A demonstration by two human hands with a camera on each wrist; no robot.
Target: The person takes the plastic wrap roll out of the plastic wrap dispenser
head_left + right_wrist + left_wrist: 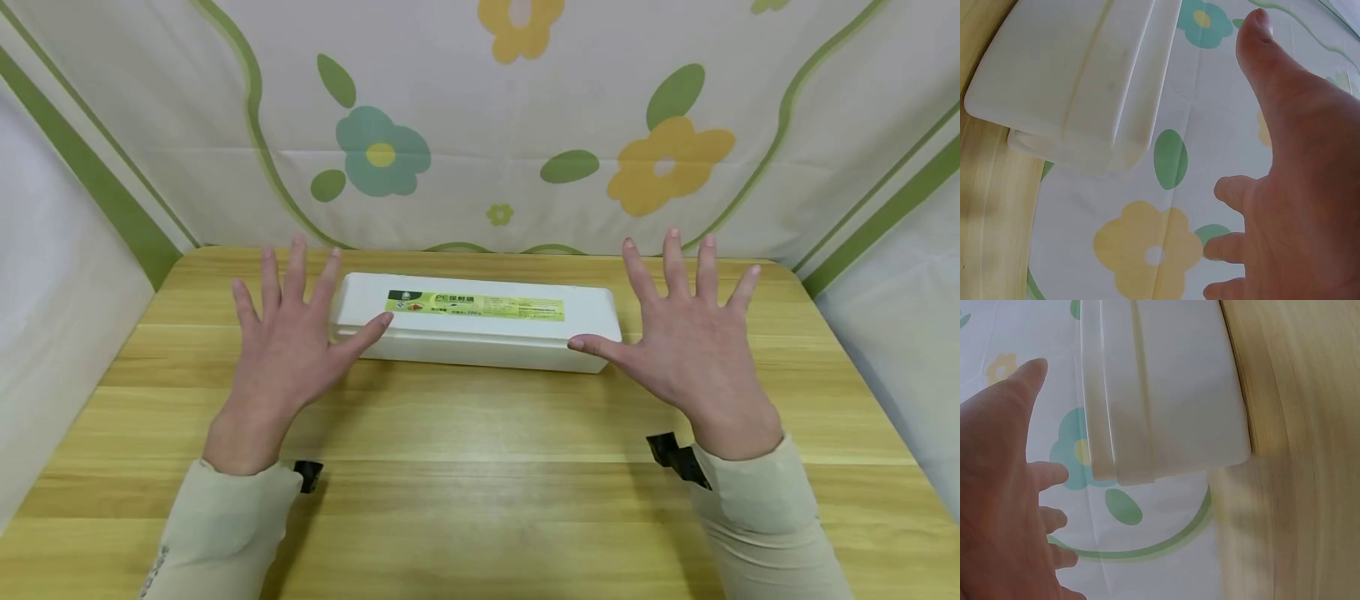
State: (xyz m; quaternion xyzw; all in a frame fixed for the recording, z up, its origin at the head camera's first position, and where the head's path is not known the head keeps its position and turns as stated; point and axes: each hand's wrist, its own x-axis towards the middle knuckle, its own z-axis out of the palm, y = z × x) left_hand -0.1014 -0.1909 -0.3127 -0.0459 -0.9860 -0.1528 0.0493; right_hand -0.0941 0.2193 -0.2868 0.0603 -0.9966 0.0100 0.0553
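White box (480,329) flat on table (480,467), long axis L-R. Both hands spread, L hand (281,362) + R hand (690,354) flanking ends.

wooden table (480,500), white box (480,333) on it

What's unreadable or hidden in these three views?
- Small print on the green-yellow label of the long white plastic box: head view, too small.
- Box's far side: head view, hidden by its own top.
- Wooden table: left wrist view, motion-blurred.
- Right hand: right wrist view, fingertips cut by the frame edge.
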